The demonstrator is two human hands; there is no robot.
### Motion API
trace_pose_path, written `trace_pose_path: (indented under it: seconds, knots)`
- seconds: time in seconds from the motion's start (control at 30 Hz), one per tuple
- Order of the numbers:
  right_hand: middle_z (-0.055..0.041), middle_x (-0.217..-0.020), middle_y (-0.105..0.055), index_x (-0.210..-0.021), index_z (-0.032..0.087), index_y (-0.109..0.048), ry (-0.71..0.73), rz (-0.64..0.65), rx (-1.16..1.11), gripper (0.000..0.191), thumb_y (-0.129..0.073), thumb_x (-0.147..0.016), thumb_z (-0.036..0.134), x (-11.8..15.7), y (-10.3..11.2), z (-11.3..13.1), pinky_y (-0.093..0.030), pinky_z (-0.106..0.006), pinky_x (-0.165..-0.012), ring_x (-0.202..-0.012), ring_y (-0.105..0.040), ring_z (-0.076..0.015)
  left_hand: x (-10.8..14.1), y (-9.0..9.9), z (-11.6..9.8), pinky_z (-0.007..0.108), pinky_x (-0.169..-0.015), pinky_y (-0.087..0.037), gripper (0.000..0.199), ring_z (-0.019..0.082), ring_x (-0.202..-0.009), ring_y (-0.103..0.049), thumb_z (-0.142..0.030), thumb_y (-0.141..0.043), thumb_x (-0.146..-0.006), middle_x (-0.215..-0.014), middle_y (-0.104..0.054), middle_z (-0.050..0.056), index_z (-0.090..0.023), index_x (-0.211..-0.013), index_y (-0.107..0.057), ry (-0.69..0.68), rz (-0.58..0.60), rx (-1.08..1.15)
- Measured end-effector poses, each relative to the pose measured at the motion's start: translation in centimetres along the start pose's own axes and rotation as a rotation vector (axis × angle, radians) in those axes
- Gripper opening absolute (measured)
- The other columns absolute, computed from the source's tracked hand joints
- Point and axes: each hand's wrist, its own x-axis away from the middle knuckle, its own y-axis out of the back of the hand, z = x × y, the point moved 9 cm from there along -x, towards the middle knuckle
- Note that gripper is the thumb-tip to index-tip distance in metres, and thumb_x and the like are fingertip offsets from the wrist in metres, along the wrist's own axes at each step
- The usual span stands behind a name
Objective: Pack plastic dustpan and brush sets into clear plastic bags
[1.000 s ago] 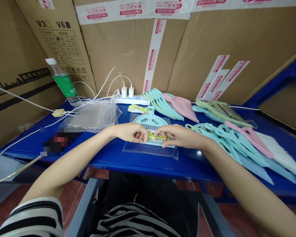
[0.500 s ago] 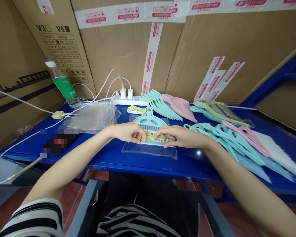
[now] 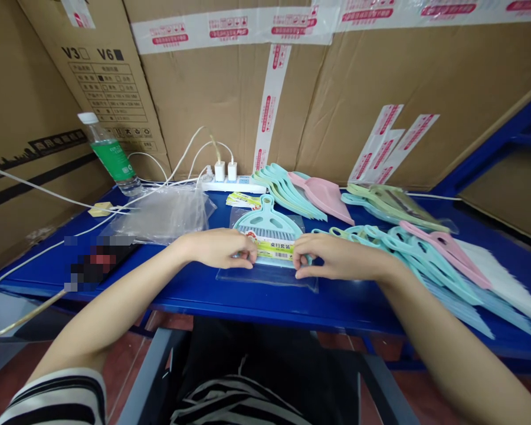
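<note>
A light blue dustpan (image 3: 269, 219) with a matching brush (image 3: 261, 232) lies on the table in front of me, handle pointing away. A yellow, green and white label card (image 3: 274, 248) lies flat across the bristles. Clear film of a plastic bag (image 3: 265, 277) shows around the set; whether the bag encloses all of it I cannot tell. My left hand (image 3: 223, 248) has its fingers curled at the dustpan's left edge. At the right edge, my right hand (image 3: 331, 255) grips with thumb and bent fingers. Some fingertips are hidden.
Stacked dustpans (image 3: 287, 192) lie behind, with brushes (image 3: 425, 260) piled at right. A bagged set (image 3: 398, 206) is at back right. Clear bags (image 3: 163, 212), a bottle (image 3: 112, 156) and cables are left. Spare labels (image 3: 243, 200) lie near a power strip (image 3: 234, 184). Cardboard walls the back.
My hands have moved apart from the middle of the label card to the two sides of the dustpan. More of the card's print shows now.
</note>
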Motion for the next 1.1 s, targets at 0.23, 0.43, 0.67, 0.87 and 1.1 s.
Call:
trace_pose_path:
  seconds: [0.23,0.43,0.67,0.87,1.1]
  knots:
    - [-0.0104,-0.092,-0.064,-0.09,0.019,-0.062,-0.006,-0.018,0.067,0.057,-0.058,-0.075,0.074,1.2,-0.4,0.6,-0.046,-0.039,-0.078,-0.091,-0.057,-0.0282,0.2,-0.6,-1.0,0.027,-0.06,-0.04,0.053,0.019,-0.07,-0.06,-0.054,-0.077,-0.07,-0.088,-0.067,0.005,-0.014,-0.099,-0.058,0.103,0.059,-0.181]
    - [-0.0121,-0.094,-0.065,-0.093,0.018,-0.061,-0.025,-0.009,0.179,0.041,-0.066,-0.077,0.056,1.3,-1.2,1.0,-0.045,-0.043,-0.087,-0.099,-0.057,-0.0315,0.3,-0.6,-1.3,0.028,-0.062,-0.042,0.027,0.019,-0.075,-0.062,-0.013,-0.062,-0.072,-0.096,-0.066,0.005,-0.017,-0.099,-0.06,0.097,0.088,-0.253]
    - [-0.012,-0.091,-0.065,-0.087,0.019,-0.059,-0.016,-0.06,0.24,0.011,-0.055,-0.077,0.019,1.3,-1.3,1.1,-0.046,-0.041,-0.086,-0.094,-0.058,-0.0285,0.2,0.7,-1.1,0.027,-0.075,-0.047,0.016,0.02,-0.094,-0.065,-0.011,-0.056,-0.082,-0.094,-0.069,0.006,-0.018,-0.09,-0.068,0.003,-0.055,-0.179]
    - [-0.0104,-0.083,-0.066,-0.079,0.02,-0.058,-0.024,-0.083,0.18,0.016,-0.044,-0.084,0.013,1.0,-0.7,0.9,-0.045,-0.038,-0.081,-0.084,-0.058,-0.025,0.0,1.4,-0.4,0.024,-0.069,-0.045,0.022,0.014,-0.075,-0.064,-0.012,-0.048,-0.091,-0.082,-0.071,0.004,-0.017,-0.082,-0.068,-0.042,-0.087,-0.002]
    - [-0.0035,-0.072,-0.066,-0.074,0.022,-0.056,-0.134,-0.138,0.108,0.019,-0.043,-0.078,0.01,0.7,0.3,-0.7,-0.041,-0.031,-0.067,-0.067,-0.058,-0.0184,0.3,1.6,0.1,0.024,-0.069,-0.043,0.02,0.014,-0.074,-0.06,-0.006,-0.047,-0.084,-0.081,-0.067,0.003,-0.016,-0.084,-0.064,0.021,-0.112,-0.083]
